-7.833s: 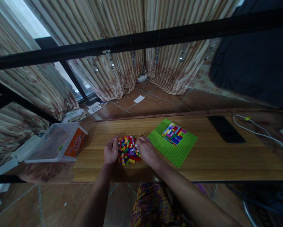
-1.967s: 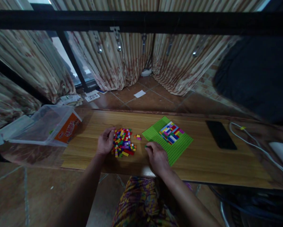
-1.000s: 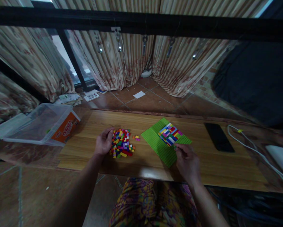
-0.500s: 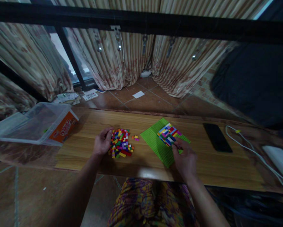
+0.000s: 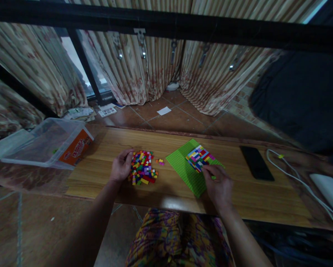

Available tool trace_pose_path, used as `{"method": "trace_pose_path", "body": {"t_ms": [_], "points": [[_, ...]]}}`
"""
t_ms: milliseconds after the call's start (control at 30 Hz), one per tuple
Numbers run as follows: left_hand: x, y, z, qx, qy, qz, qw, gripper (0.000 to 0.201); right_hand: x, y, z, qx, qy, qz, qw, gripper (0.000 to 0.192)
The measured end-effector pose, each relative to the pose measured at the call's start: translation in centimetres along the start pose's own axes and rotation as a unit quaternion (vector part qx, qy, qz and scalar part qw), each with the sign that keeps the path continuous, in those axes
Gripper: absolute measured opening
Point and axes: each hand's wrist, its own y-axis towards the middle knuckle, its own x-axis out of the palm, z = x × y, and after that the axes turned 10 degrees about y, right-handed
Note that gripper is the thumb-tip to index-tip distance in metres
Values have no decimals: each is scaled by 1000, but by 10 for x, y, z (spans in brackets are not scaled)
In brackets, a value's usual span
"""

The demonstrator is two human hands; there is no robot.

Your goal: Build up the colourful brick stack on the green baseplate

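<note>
My left hand (image 5: 121,168) rests loosely curled on the wooden table (image 5: 105,178), its fingertips touching the left side of a pile of small coloured bricks (image 5: 142,171). It holds nothing. Two or three loose bricks (image 5: 160,161) lie just right of the pile. My right hand (image 5: 218,185) lies over the near right part of the green baseplate (image 5: 180,165). Its thumb and forefinger are pinched on a small brick at the near edge of the patch of coloured bricks (image 5: 199,155) fixed to the plate; the brick itself is mostly hidden.
A clear plastic box with an orange label (image 5: 58,144) overhangs the table's left end. A black phone (image 5: 256,163), a white cable (image 5: 294,174) and a white object (image 5: 327,189) lie to the right. A black bar (image 5: 166,26) crosses overhead; curtains hang beyond.
My right hand left the pile, picked a small green brick off the table and carried it right to the near edge of the patch. My left hand stayed at the pile.
</note>
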Motion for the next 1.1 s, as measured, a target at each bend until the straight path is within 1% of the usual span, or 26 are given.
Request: {"method": "trace_pose_path", "body": {"t_ms": [233,600,700,800,867,933,1000,1100], "points": [[1,0,-1,1,1,0,1000,38,2,-1,-4,-7,-48,-20,999,27],[4,3,-12,15,15,-5,1000,41,5,-4,3,-23,-25,-19,999,28],[2,2,-11,22,19,-3,1000,41,4,-6,3,-19,-5,-10,1000,27],[0,1,-7,21,19,-4,1000,40,0,-9,1,-9,22,21,999,24],[0,1,-5,17,15,-3,1000,39,-3,-14,-2,-1,38,46,998,24],[0,0,-4,13,11,-3,1000,38,-3,-23,-8,14,53,53,997,24],[0,0,-3,9,8,-3,1000,36,0,-33,-16,33,71,24,997,23],[1,-2,-3,5,5,-1,1000,36,11,-50,-32,52,111,-50,991,21]]}}
